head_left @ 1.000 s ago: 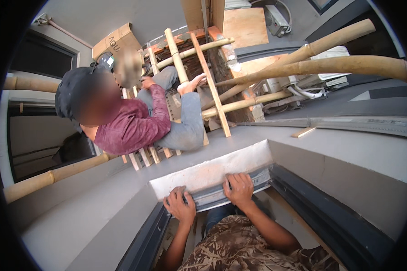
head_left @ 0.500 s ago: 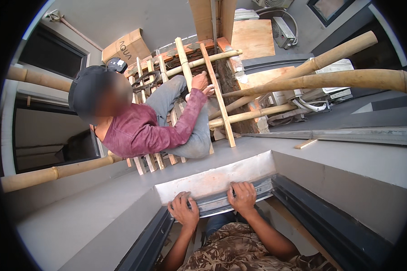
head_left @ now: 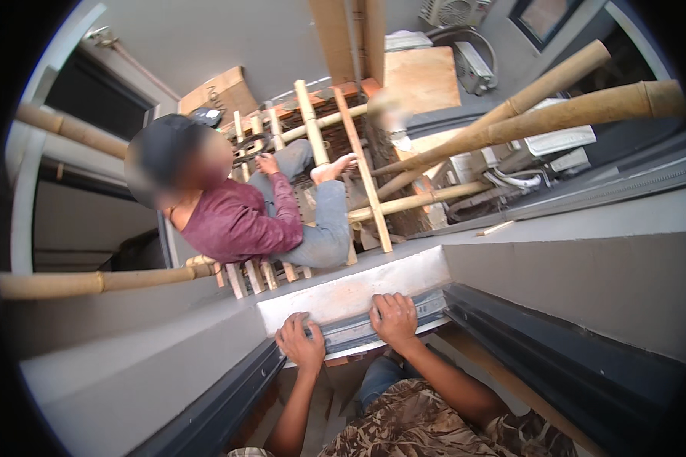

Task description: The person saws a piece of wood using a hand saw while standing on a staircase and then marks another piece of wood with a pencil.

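Observation:
My left hand (head_left: 300, 341) is curled over the dark metal bottom rail of a window frame (head_left: 348, 332), its thumb apart from the fingers. Farther right on that rail, my right hand (head_left: 395, 318) has its fingers bent over the outer edge. Both hands bear on the frame, and no tool shows in either. A pale, stained sill (head_left: 351, 292) lies just beyond my fingertips.
Outside, a co-worker in a maroon shirt (head_left: 240, 221) sits on wooden slats (head_left: 253, 278). Bamboo poles (head_left: 541, 141) cross at the right, and a long wooden strip (head_left: 364, 171) lies over them. Dark side frames (head_left: 556, 358) flank me. Beyond are a cardboard box (head_left: 219, 95) and an air-conditioner unit (head_left: 474, 67).
The co-worker's hand has drawn back from the wooden strip toward the body, and a bare foot now shows beside the strip. My view has shifted slightly; my hands stay on the rail.

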Demonstrator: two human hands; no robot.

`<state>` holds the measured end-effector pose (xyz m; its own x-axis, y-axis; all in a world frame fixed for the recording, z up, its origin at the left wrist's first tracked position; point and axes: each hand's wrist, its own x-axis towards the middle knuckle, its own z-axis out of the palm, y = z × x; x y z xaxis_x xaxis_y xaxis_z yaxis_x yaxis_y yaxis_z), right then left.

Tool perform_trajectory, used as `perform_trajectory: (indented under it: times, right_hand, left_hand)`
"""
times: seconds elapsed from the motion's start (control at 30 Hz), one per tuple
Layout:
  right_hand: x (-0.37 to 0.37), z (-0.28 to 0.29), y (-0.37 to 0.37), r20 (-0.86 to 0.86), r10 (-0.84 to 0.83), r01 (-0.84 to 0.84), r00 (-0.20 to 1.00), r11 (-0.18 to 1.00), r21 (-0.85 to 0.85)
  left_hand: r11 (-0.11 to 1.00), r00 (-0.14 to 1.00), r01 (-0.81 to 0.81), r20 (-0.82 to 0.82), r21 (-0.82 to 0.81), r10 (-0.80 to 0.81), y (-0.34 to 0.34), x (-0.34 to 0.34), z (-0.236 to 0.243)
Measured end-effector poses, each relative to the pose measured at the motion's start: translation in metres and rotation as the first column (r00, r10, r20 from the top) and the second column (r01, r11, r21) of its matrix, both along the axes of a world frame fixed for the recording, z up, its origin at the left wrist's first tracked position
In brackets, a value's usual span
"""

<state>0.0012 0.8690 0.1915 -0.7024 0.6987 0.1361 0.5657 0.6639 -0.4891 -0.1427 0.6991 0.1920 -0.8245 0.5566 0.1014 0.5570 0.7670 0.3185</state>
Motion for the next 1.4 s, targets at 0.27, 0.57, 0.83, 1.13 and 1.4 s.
perform_trajectory:
  times: [0.27, 0.57, 0.83, 1.13, 1.4]
  right_hand:
    - [0.002, -0.009, -0.014, -0.024, -0.012, 0.014, 1.000, 0.998, 0.062]
    - [0.009, -0.013, -0.007, -0.119, -0.012, 0.016, 0.993, 0.999, 0.031]
    - [0.035, -0.038, -0.009, -0.396, 0.210, -0.254, 0.894, 0.965, -0.062]
    - [0.255, -0.187, -0.194, -0.110, 0.867, -0.853, 0.486, 0.442, -0.277]
    - [0.261, -0.239, -0.250, -0.196, 0.836, -0.713, 0.512, 0.286, -0.640]
  left_hand:
    - [0.988, 0.994, -0.096, -0.034, 0.121, 0.101, -0.013, 0.002, -0.016]
    - [0.893, 0.993, 0.116, -0.039, 0.434, -0.110, -0.042, 0.148, 0.012]
    - [0.945, 0.622, -0.223, 0.712, -0.237, 0.325, -0.352, 0.463, -0.189]
    - [0.430, 0.178, -0.869, 0.656, -0.245, 0.733, -0.532, 0.617, -0.118]
    - [0.749, 0.577, -0.661, 0.607, -0.046, 0.547, -0.521, 0.728, -0.201]
